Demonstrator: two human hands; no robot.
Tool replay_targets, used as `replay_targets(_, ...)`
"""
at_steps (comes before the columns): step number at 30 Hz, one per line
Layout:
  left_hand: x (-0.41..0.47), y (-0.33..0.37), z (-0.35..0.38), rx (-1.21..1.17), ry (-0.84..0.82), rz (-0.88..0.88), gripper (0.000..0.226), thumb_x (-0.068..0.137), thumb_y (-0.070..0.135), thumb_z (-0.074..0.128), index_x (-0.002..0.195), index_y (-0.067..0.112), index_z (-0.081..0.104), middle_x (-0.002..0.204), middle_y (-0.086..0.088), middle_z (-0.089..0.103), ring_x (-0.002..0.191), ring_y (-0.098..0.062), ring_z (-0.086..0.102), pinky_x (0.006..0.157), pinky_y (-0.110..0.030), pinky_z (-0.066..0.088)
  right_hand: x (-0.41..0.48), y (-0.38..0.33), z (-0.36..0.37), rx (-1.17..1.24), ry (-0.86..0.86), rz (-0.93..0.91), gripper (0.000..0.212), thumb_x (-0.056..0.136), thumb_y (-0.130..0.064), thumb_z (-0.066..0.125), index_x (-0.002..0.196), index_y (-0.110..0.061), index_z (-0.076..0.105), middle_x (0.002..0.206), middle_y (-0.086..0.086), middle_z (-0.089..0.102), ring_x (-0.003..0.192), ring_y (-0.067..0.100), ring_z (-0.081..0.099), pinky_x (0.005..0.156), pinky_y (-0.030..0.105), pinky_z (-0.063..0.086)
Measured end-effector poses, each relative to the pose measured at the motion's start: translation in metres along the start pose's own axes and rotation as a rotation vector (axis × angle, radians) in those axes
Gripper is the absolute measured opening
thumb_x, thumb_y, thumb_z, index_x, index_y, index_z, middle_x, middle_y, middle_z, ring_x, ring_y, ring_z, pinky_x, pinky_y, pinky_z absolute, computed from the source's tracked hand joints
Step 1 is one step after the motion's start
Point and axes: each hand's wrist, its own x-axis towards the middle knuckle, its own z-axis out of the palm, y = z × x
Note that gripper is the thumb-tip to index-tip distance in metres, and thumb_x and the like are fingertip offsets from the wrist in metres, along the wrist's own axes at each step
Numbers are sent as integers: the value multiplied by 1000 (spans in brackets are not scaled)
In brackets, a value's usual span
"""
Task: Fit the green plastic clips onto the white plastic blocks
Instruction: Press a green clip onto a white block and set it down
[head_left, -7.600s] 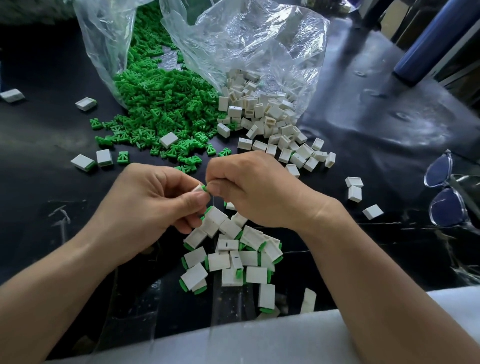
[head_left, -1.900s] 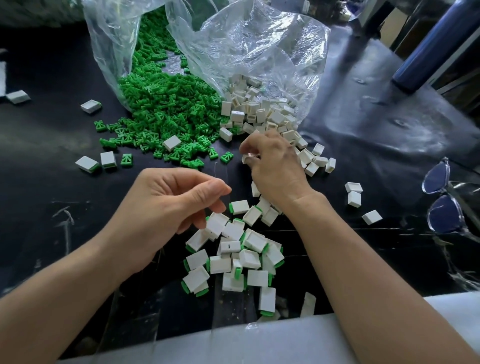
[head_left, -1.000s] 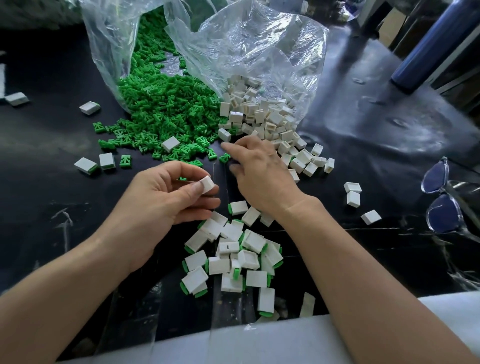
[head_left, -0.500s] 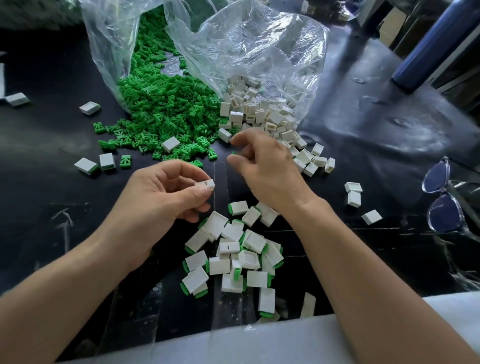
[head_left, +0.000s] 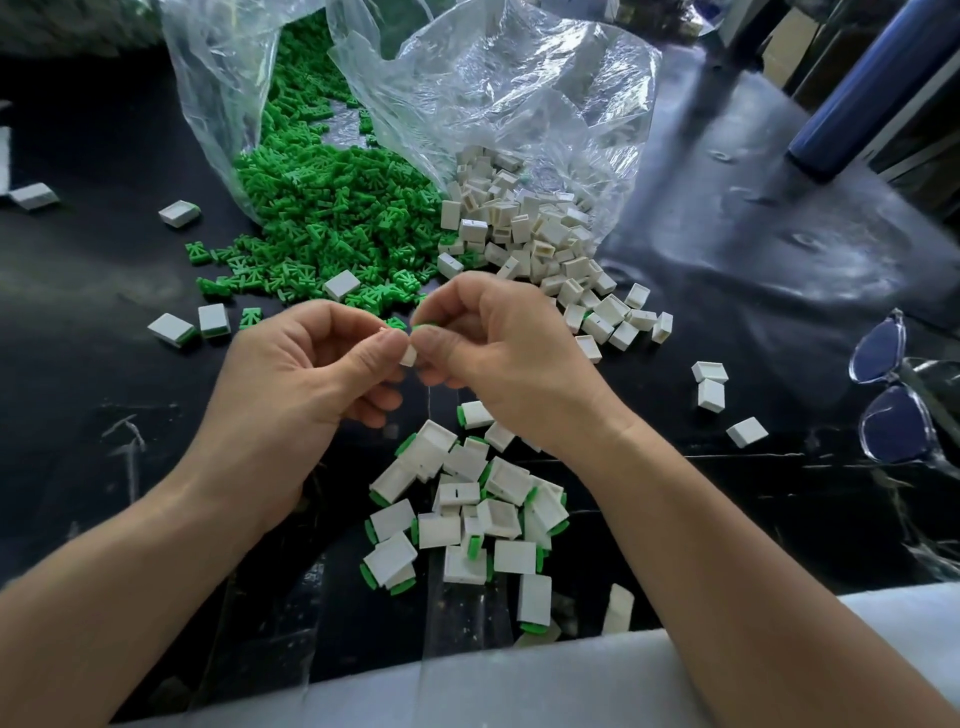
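Centrally, the grip of the left hand (head_left: 291, 395) pinched a white block (head_left: 409, 356); the right hand (head_left: 498, 358) pinched a green clip (head_left: 423, 327) just beside it, above the black bench (head_left: 727, 260). Nearer lay clipped blocks (head_left: 467, 509) — farther, loose clips (head_left: 332, 208) and loose blocks (head_left: 540, 234).

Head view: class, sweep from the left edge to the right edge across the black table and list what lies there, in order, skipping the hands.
Edge block → clip pile → block pile → three loose blocks → glasses.
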Motion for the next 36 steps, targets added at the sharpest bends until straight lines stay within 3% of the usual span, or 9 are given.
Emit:
replay_targets(3,0,-1,0,-3,-2,26,18,61,24,68,75,14,63,57,3,67,47,-4,58,44,-14,46,0,0,-1,2,-20,14,19,86,-10,62,75,-23,53,70,1,65,64,13,65,61,23,51)
replay_targets(7,0,-3,-4,-4,3,44,12,54,30,71,63,22,69,63,6,68,57,-4,62,49,-15,49,0,-1,-3,-35,-59,38,22,84,-8,64,71,-24,55,70,-1,65,68,14,63,70,32,52)
replay_targets(10,1,-4,-3,-76,-6,7,11,59,22,68,69,18,63,72,-1,71,66,-14,70,52,-19,52,-1,-3,-8,29,-15,32,21,82,-5,66,72,-23,60,69,-1,58,67,12,54,69,28,48)
replay_targets(13,0,-3,-1,-51,-32,19,14,61,16,65,75,14,61,67,-1,70,62,-13,69,51,-18,52,-2,-6,-13,214,-9,77,19,84,1,61,81,-18,61,66,1,54,58,8,53,59,19,48)
replay_targets(18,0,-3,-2,-16,-29,36,17,58,15,67,75,19,67,63,4,68,56,-5,62,50,-15,50,-2,-9,-14,327,-27,129,18,87,3,55,82,-13,62,67,4,58,54,5,57,59,19,52)
replay_targets(26,-1,-2,-2,-62,-55,-34,17,59,20,67,75,13,64,69,-5,72,61,-14,69,50,-19,53,-2,-8,-10,247,-19,130,16,89,-3,56,77,-13,55,65,2,62,52,7,57,53,18,49)
replay_targets(32,-1,-3,-2,-29,-60,-13,16,60,18,68,76,16,69,66,-2,70,57,-8,65,51,-15,50,-2,-5,-7,103,-36,62,20,88,-4,58,75,-18,55,66,1,60,56,7,57,55,18,49)
replay_targets(36,0,-2,0,-19,-41,-10,21,60,18,67,80,11,68,62,1,70,55,-5,63,50,-13,49,-1,-2,-5,-10,-48,35,24,87,-5,59,72,-23,54,67,-1,60,59,9,58,61,26,50)
